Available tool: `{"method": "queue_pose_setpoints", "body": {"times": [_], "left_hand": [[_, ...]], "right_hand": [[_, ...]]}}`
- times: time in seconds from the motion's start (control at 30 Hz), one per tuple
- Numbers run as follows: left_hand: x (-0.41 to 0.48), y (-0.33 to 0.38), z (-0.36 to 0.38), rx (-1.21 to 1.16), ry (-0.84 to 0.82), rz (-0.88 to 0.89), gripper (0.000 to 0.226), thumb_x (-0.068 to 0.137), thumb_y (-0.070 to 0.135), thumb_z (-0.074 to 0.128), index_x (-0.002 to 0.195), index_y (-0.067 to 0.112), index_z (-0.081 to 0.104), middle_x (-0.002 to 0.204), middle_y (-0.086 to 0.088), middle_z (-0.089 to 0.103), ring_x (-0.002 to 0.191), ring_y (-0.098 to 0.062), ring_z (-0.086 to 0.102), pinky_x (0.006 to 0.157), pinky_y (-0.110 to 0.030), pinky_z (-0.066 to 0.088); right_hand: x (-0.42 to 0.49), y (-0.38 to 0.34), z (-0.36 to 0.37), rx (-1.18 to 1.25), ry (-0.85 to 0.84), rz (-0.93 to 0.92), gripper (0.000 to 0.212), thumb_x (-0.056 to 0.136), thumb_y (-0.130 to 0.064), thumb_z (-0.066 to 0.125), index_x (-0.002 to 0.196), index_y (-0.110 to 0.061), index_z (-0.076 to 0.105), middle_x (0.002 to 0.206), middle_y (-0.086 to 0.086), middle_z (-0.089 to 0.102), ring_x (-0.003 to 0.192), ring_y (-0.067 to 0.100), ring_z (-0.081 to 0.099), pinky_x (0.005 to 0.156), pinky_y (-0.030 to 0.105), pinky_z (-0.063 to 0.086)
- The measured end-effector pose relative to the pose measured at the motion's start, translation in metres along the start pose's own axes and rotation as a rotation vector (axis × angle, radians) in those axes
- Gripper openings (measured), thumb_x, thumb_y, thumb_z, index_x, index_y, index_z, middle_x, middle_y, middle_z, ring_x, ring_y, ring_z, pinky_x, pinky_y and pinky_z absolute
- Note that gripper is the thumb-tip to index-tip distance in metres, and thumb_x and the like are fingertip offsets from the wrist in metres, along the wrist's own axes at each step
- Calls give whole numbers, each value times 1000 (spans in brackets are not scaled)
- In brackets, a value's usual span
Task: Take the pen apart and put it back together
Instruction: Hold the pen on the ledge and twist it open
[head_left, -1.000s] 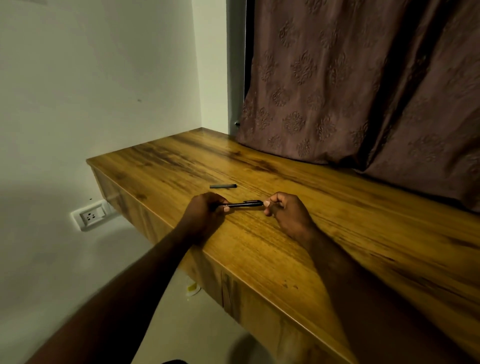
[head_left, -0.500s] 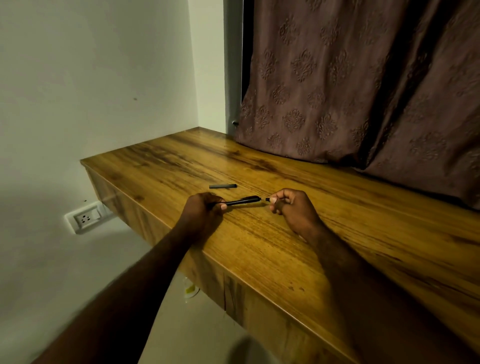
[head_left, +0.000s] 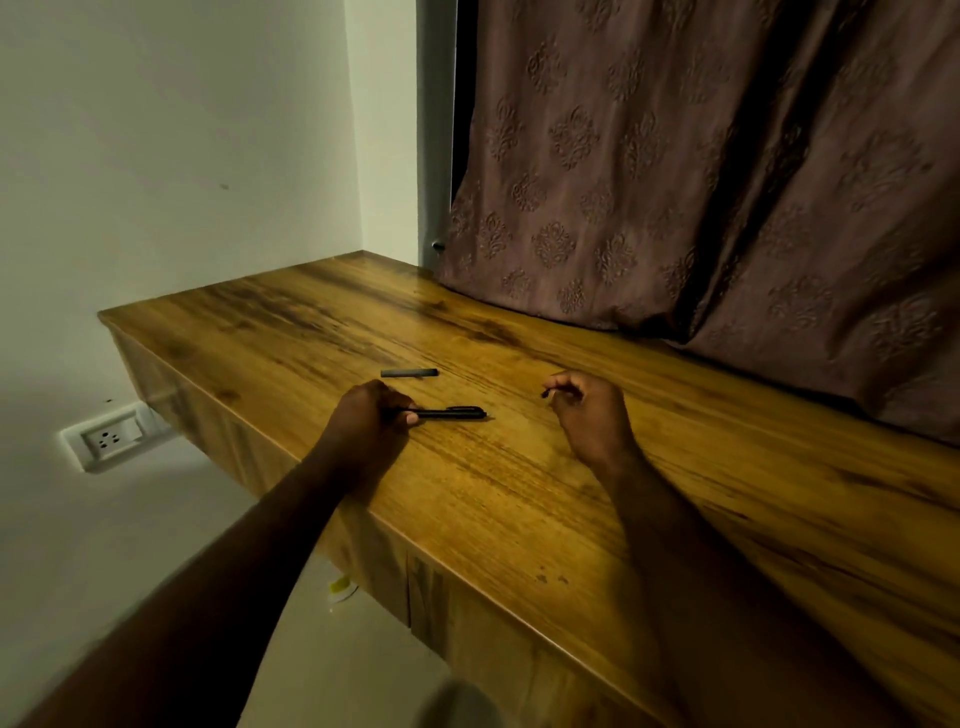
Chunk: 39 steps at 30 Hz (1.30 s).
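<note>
My left hand (head_left: 370, 415) grips one end of the black pen body (head_left: 452, 414), which points right just above the wooden desk (head_left: 519, 493). My right hand (head_left: 589, 408) is apart from it, to the right, with its fingertips pinched on a small dark pen piece (head_left: 545, 393). A grey pen cap (head_left: 409, 372) lies flat on the desk just beyond my left hand.
A brown patterned curtain (head_left: 701, 182) hangs onto the back of the desk. The desk's left edge drops to the floor by a white wall socket (head_left: 106, 439). A small pale object (head_left: 342, 590) lies on the floor under the desk.
My right hand has pulled away to the right from the pen body, taking a small dark piece off its end. My left hand keeps hold of the body.
</note>
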<state>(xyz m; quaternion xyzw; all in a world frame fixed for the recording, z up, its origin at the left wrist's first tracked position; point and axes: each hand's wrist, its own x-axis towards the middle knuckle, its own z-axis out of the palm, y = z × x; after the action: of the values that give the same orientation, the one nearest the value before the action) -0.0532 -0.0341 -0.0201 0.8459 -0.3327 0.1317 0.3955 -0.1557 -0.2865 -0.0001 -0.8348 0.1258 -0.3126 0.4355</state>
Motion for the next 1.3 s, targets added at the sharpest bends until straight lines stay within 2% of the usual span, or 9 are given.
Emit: {"method": "queue_pose_setpoints", "body": {"times": [0.1,0.27,0.4,0.53,0.7,0.87,1.03,1.13,1.3], "left_hand": [[0,5,-1,75,-17,67,16,81,20,64,74,8,73,73,-9,65,71,-20,59,62,-26,41],[1,10,-6,139,-33,125,30,76,28,54,73,4,72,71,-14,67,74,-30,62,68,-34,46],[1,14,-8,150,-67,169,48,73,44,41,66,3,66,63,-14,63,64,-29,61,61,-38,48],[-2,15,-8,116,-32,138,40,76,38,50,74,5,73,72,-12,68,74,-29,63,70,-37,50],[-2,15,-7,104,-12,126,36,76,34,54,78,7,76,77,-14,69,76,-31,64,72,-36,50],[-3,10,-7,25,-23,134,47,78,49,46,77,13,76,69,-3,66,69,-14,59,61,-15,40],[-7,11,-6,-206,9,-2,10,78,37,62,75,36,72,67,10,68,68,-2,62,59,-14,44],[-6,11,-5,-302,-15,-43,20,77,27,65,71,45,73,78,16,71,68,-4,64,62,-18,47],[-7,14,-5,-376,-25,-35,29,77,24,67,73,52,72,76,23,71,68,1,64,62,-17,48]], "right_hand": [[5,12,-11,-150,14,-15,18,85,-2,60,94,-8,74,89,1,70,80,10,61,72,20,43],[10,21,-7,-282,-66,-15,19,83,-6,59,92,-14,74,91,5,74,78,14,64,75,28,53],[11,21,-4,-330,-58,-39,22,82,-8,55,93,-18,71,84,1,72,77,21,65,74,37,56],[9,24,-4,-296,-63,-7,27,77,-5,62,99,-21,62,72,-6,60,71,19,58,72,39,53],[8,24,-9,-186,-24,84,34,79,-7,66,110,-18,58,79,-3,61,73,15,58,70,33,51],[-2,6,-12,73,250,73,5,88,-10,63,87,-14,65,67,-5,59,61,10,54,54,20,43],[-19,-23,12,369,4,154,11,92,-12,60,83,-8,64,64,6,61,47,8,50,43,20,40],[-23,-27,22,349,-177,154,5,92,-5,60,91,-6,65,70,8,64,50,12,53,42,22,41],[-22,-26,24,371,-226,163,5,90,-1,61,93,-2,65,73,15,64,54,17,53,45,24,43]]}}
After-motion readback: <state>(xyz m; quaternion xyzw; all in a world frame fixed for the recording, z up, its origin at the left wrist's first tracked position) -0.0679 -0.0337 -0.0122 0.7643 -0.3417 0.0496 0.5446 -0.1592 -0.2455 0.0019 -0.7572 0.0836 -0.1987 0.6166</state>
